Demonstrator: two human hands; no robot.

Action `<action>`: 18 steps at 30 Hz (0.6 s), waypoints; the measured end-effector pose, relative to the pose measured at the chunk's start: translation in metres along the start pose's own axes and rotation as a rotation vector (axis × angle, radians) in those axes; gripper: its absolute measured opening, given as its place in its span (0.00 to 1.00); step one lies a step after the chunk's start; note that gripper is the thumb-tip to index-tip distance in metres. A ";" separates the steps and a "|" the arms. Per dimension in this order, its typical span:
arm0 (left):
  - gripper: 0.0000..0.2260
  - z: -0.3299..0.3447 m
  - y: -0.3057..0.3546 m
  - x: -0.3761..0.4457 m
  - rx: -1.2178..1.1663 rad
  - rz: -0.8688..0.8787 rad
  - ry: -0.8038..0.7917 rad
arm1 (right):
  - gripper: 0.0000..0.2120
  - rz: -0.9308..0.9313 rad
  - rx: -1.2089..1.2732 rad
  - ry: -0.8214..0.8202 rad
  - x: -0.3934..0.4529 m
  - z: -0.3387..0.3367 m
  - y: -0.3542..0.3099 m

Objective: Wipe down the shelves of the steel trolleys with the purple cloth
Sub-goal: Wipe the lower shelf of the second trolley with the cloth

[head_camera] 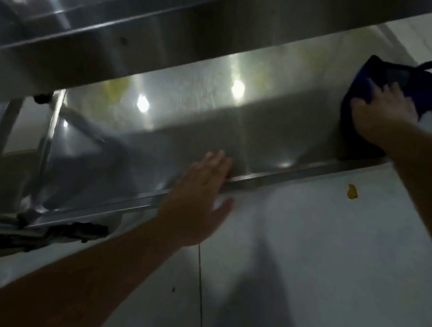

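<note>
I have the right hand (382,113) out at the far end of the lower shelf (200,125), its fingers spread and pressed flat on the purple cloth (402,83). The cloth is bunched up beyond the fingertips and spills past them toward the shelf's rounded corner, with one loose tip sticking up at the far side. Under the palm the cloth lies on the steel.

My left hand (201,196) is open, fingers straight and close together, resting on the near rim of the same shelf; the fingertips reach just over the rim onto the steel, and the thumb hangs below it on the floor side. It holds nothing.

Beyond the left fingertips the shelf surface shows bright light spots and a few yellowish smears. Above both hands runs the upper shelf (116,40) of the trolley. Left of the left fingers stand the trolley's legs (45,147). On the pale tiled floor (333,253), below the right wrist, lies a small yellow scrap (352,191).
</note>
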State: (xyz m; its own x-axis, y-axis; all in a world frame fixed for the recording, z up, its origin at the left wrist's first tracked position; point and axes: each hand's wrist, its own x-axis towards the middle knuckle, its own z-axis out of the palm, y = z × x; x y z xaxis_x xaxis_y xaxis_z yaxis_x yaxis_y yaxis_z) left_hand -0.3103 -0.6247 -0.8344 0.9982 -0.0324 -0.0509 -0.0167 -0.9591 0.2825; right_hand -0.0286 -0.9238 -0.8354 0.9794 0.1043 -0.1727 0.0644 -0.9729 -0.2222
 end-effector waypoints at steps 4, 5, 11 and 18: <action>0.34 -0.023 -0.083 -0.060 0.053 -0.402 0.046 | 0.32 -0.009 0.020 0.009 -0.036 0.011 -0.078; 0.36 -0.027 -0.095 -0.071 0.070 -0.460 0.040 | 0.32 -0.070 0.009 0.008 -0.050 0.018 -0.109; 0.34 -0.037 -0.114 -0.083 0.090 -0.487 -0.015 | 0.33 -0.503 -0.035 -0.115 -0.108 0.063 -0.252; 0.31 -0.060 -0.140 -0.096 0.031 -0.423 -0.054 | 0.30 -0.355 -0.002 -0.033 -0.080 0.046 -0.159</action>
State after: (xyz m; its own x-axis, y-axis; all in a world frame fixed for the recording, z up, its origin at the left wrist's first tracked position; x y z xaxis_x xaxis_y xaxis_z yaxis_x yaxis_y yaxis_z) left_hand -0.3999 -0.4708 -0.8111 0.9131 0.3514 -0.2066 0.3907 -0.8992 0.1971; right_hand -0.1262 -0.7680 -0.8300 0.8893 0.4424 -0.1159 0.4001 -0.8753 -0.2716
